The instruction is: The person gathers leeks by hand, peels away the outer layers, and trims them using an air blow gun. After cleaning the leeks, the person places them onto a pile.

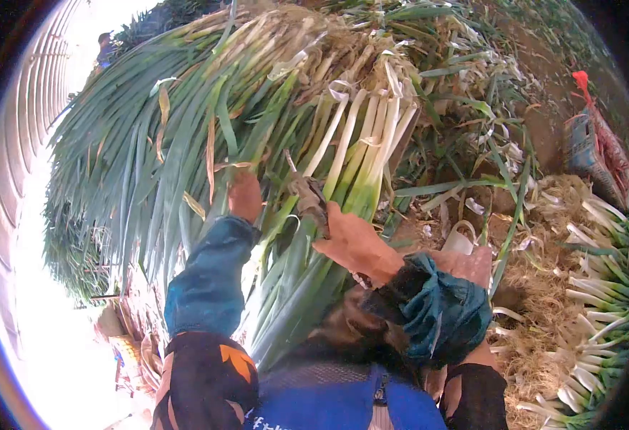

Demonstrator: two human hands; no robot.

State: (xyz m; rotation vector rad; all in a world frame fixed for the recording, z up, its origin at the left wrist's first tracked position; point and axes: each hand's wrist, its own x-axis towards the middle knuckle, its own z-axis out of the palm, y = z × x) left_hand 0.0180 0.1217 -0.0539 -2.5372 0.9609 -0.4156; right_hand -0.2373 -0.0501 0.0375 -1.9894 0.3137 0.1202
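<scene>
The bundle of green onions [343, 165] leans from the person's lap onto the heap [185, 107], left hand [245, 197] closed in its leaves, right hand [354, 247] fisted round a dark tool [312, 199] at the stalks; floppy and bruisable, it likely holds best by the firm pale shanks.
</scene>
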